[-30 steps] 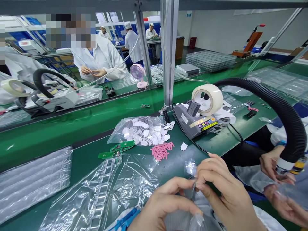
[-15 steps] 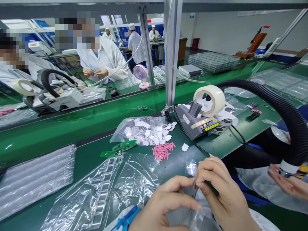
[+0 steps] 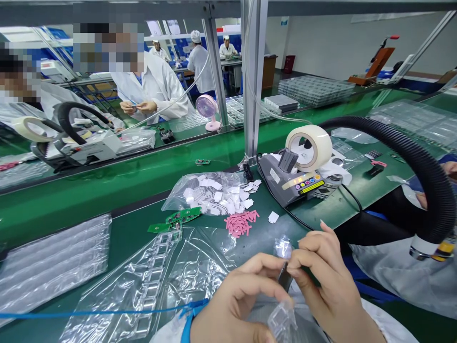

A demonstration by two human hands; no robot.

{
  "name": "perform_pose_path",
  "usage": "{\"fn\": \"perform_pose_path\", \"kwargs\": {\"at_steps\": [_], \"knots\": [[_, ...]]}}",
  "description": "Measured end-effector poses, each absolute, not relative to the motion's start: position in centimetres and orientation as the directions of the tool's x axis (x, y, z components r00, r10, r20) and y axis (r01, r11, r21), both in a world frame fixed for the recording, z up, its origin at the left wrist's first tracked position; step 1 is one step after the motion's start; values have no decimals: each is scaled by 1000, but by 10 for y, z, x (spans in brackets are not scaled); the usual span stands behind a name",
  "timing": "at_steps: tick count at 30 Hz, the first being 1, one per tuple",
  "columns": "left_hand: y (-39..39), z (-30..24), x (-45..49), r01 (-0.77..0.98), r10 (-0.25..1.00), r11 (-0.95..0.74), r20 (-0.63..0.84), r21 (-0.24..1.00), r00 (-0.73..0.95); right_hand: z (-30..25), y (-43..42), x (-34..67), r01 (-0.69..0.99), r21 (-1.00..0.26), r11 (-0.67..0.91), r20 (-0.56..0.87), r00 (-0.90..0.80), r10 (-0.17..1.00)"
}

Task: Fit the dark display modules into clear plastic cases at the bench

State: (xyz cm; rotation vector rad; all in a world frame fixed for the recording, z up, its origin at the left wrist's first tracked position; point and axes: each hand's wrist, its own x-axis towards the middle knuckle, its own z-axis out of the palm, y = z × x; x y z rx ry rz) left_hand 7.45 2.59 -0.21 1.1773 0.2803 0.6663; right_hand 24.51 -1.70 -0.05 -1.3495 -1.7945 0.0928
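Observation:
My left hand [image 3: 237, 297] and my right hand [image 3: 330, 281] meet at the bottom centre, both with fingers closed in a pinch on a small dark flat part [image 3: 284, 277]. A crumpled bit of clear film [image 3: 283, 247] sticks up just behind the fingertips, and more clear plastic [image 3: 282, 324] lies under my hands. A blue cord [image 3: 107, 313] runs from my left wrist out to the left. A pile of pink strips [image 3: 241, 223] and a bag of white squares [image 3: 214, 193] lie on the green table beyond my hands.
A tape dispenser with a big tape roll [image 3: 309, 147] stands at centre right. A black corrugated hose [image 3: 421, 166] arcs over the right side. Green circuit boards [image 3: 178, 219] and clear blister trays [image 3: 53, 264] lie left. Metal posts [image 3: 254, 81] rise behind. Workers in white coats stand opposite.
My hands stayed together, the dark part now showing more plainly between my fingertips. The blue cord came into view at left. The neighbour's hands at the right edge withdrew.

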Motion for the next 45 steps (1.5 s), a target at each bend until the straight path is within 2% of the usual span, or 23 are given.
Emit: {"fn": "perform_pose_path", "kwargs": {"at_steps": [4, 8, 16, 20, 37, 45], "knots": [[25, -7, 73, -313, 608, 106, 188, 944, 771, 0, -17, 246, 691, -582, 427, 586, -8, 811], [21, -7, 70, -214, 626, -4, 169, 977, 761, -1, -18, 246, 643, -657, 395, 524, 13, 851], [17, -6, 70, -162, 647, -119, 200, 980, 736, -1, -18, 242, 541, -753, 376, 495, 88, 864], [17, -7, 69, -132, 637, -124, 181, 983, 750, -2, -17, 241, 512, -774, 373, 488, 105, 867], [17, -9, 71, -159, 661, -155, 222, 975, 717, -11, -16, 240, 665, -648, 372, 542, 59, 839], [18, -10, 71, -161, 671, -133, 208, 978, 712, -13, -17, 237, 742, -540, 398, 591, -2, 807]]}}
